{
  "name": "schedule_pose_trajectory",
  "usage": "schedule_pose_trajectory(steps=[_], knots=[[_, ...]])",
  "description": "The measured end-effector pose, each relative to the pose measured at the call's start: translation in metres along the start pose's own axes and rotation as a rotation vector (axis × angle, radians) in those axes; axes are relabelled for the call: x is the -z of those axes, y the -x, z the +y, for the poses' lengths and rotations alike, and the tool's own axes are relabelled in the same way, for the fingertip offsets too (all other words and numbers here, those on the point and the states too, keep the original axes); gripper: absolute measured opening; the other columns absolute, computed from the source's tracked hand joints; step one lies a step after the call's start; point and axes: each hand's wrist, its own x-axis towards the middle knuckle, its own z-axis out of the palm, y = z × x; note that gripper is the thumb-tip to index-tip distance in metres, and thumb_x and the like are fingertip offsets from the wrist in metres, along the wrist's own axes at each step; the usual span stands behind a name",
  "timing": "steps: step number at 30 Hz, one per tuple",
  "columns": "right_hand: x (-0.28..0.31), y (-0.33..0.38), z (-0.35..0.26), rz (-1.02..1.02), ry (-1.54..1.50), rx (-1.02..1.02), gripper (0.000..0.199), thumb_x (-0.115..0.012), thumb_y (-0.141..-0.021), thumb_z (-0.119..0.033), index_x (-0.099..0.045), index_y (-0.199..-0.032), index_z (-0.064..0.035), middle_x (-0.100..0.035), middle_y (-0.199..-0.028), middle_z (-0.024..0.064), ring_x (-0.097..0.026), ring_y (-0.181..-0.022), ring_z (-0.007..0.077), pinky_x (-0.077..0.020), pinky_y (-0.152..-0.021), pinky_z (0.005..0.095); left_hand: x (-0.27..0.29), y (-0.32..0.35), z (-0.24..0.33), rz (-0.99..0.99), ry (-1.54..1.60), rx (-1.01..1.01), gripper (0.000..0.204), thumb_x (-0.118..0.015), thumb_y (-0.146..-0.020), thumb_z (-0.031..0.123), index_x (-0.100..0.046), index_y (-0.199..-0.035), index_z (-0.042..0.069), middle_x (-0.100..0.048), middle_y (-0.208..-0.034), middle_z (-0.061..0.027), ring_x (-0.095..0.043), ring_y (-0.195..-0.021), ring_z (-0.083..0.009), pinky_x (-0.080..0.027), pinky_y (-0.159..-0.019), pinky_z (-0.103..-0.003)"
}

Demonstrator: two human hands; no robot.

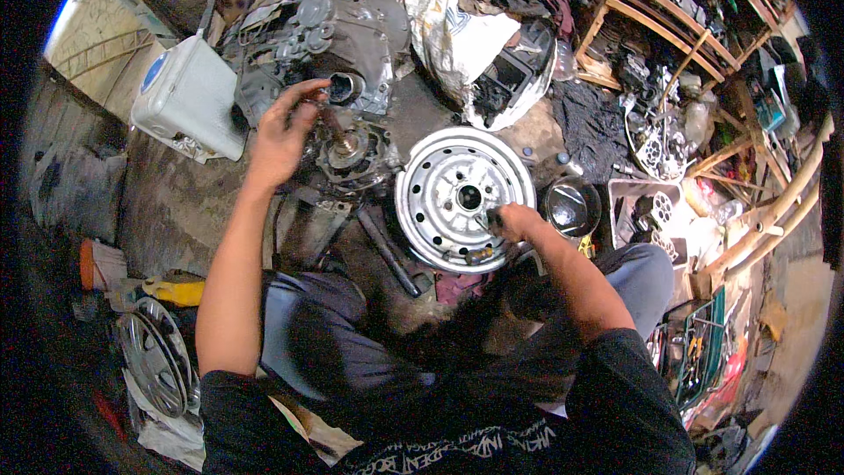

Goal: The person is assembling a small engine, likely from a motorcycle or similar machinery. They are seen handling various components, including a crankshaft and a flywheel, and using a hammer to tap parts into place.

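Observation:
My left hand (283,142) is raised beside a greasy metal housing (356,163) with an upright shaft in its middle. Its fingers stretch toward a short metal collar (345,88), slightly smeared by motion, and nothing clear shows in them. Over the right side of a silver steel wheel rim (431,218), my right hand (520,223) has its fingers closed; what they hold, if anything, is too small and dark to name. The rim lies flat, with a few small parts near its lower edge. A dark bar-like tool (387,251) lies between the housing and the rim.
A large gearbox casing (374,35) stands behind the housing, beside a pale jerrycan (193,92). Right of the rim sit a round black bowl (571,208) and a parts tray (622,198). A white sack (440,31) lies behind; wooden shelving (673,18) stands far right.

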Motion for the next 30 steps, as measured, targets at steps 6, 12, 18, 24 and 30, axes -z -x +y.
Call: schedule_pose_trajectory(steps=[6,12,18,24,30], knots=[[-0.02,-0.008,0.004,0.064,-0.005,0.01,0.036,-0.071,-0.078,-0.018,-0.069,-0.113,-0.009,-0.072,-0.107,0.0221,-0.069,-0.104,0.0395,-0.0565,-0.087,0.0484,-0.018,0.01,0.039,0.061,-0.27,0.104,0.029,-0.08,-0.086,0.025,-0.075,-0.108,0.007,-0.075,-0.097,-0.0087,-0.067,-0.086,-0.0141,-0.053,-0.077,-0.031],[-0.021,-0.009,-0.011,0.129,0.003,-0.044,0.022,-0.064,-0.084,-0.018,-0.07,-0.098,-0.0016,-0.072,-0.102,0.025,-0.07,-0.1,0.0414,-0.0564,-0.085,0.0493,-0.029,0.013,0.032,0.194,-0.246,0.101,0.025,-0.082,-0.082,0.02,-0.072,-0.089,-0.003,-0.071,-0.076,-0.0174,-0.068,-0.063,-0.024,-0.052,-0.064,-0.036],[-0.001,0.002,-0.028,0.008,0.054,-0.036,0.021,-0.064,-0.084,-0.015,-0.07,-0.099,-0.0027,-0.071,-0.107,0.024,-0.07,-0.101,0.0416,-0.0561,-0.086,0.0502,-0.032,0.014,0.03,0.225,-0.242,0.041,0.02,-0.077,-0.086,0.015,-0.07,-0.088,-0.003,-0.07,-0.078,-0.0215,-0.07,-0.068,-0.0336,-0.053,-0.066,-0.04],[0.04,-0.001,-0.013,0.255,0.064,0.001,0.029,-0.059,-0.088,-0.009,-0.064,-0.115,-0.0015,-0.07,-0.106,0.0266,-0.071,-0.099,0.0407,-0.0578,-0.085,0.0517,-0.035,0.008,0.035,0.158,-0.262,-0.12,0.016,-0.071,-0.09,0.012,-0.067,-0.093,-0.003,-0.069,-0.084,-0.0224,-0.07,-0.076,-0.0359,-0.051,-0.068,-0.041],[0.171,0.044,-0.081,0.465,-0.095,0.237,0.052,-0.063,-0.071,0.005,-0.063,-0.123,0.0008,-0.068,-0.096,0.0313,-0.067,-0.096,0.0466,-0.0534,-0.083,0.0513,-0.009,0.01,0.033,-0.005,-0.236,-0.01,0.015,-0.069,-0.091,0.014,-0.068,-0.096,0.0,-0.072,-0.09,-0.0189,-0.071,-0.086,-0.0347,-0.052,-0.078,-0.041]])
